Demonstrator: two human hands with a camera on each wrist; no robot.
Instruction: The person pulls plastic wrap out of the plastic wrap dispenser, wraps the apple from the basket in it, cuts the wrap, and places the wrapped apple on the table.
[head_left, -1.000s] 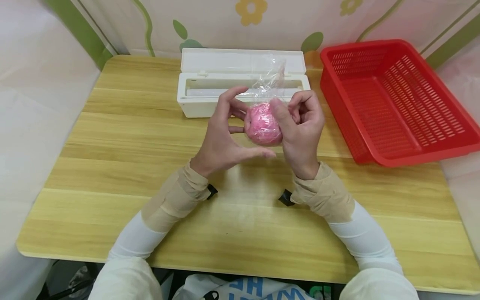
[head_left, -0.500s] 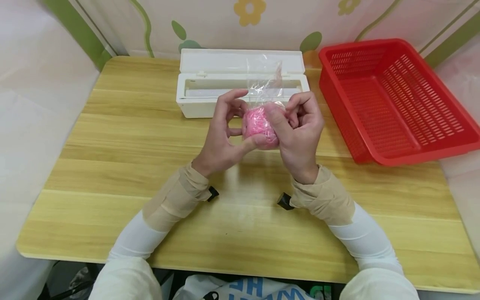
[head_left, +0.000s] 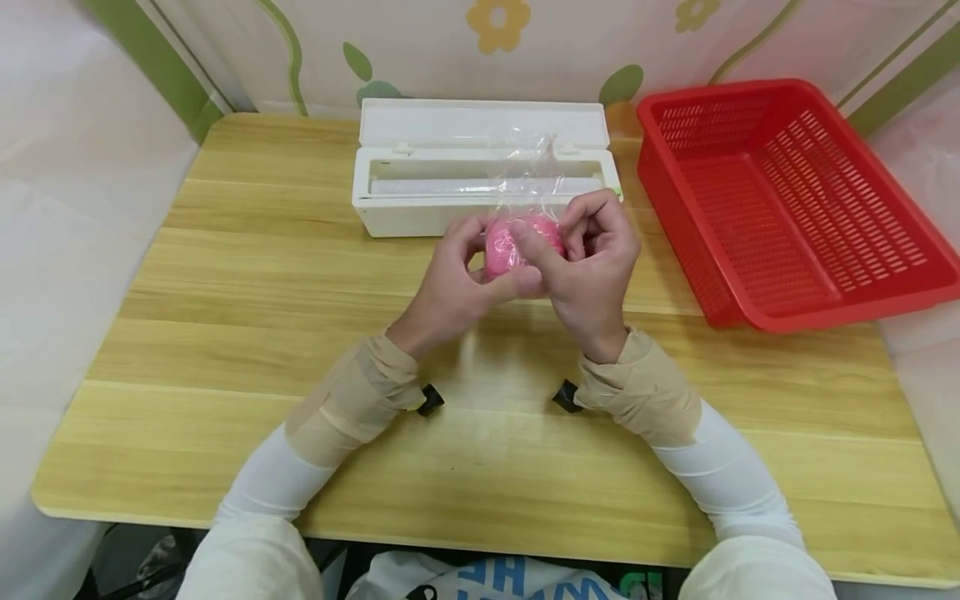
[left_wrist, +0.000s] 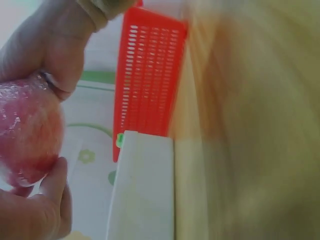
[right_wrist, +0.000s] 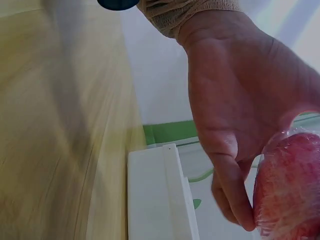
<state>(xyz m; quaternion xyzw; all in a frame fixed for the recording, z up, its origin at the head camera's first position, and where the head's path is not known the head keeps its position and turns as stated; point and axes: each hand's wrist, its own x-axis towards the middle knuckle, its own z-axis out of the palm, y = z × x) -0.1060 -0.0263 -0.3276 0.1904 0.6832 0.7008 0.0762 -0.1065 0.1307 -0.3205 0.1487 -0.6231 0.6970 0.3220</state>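
A round pink-red apple [head_left: 499, 252], wrapped in shiny cling film, is held above the table in both hands. My left hand [head_left: 454, 282] grips its left side, thumb across the front and fingers behind. My right hand [head_left: 594, 279] holds it from the right, thumb pressed on its face and the other fingers curled at its edge. Loose clear film [head_left: 527, 171] stands up from the top. In the left wrist view the wrapped apple [left_wrist: 31, 131] shows red with yellowish streaks. The right wrist view has the apple [right_wrist: 292, 192] at its right edge, partly cut off.
Behind the hands stands a white cling film dispenser [head_left: 405, 218], lid raised, with a roll [head_left: 427, 187] inside. A red perforated basket [head_left: 693, 250] is at the right rear of the wooden table [head_left: 225, 333]. A patterned curtain hangs behind.
My left hand has closed in on the apple, its thumb coming up onto the front. My right thumb has slid left across it. The loose film has sunk a little.
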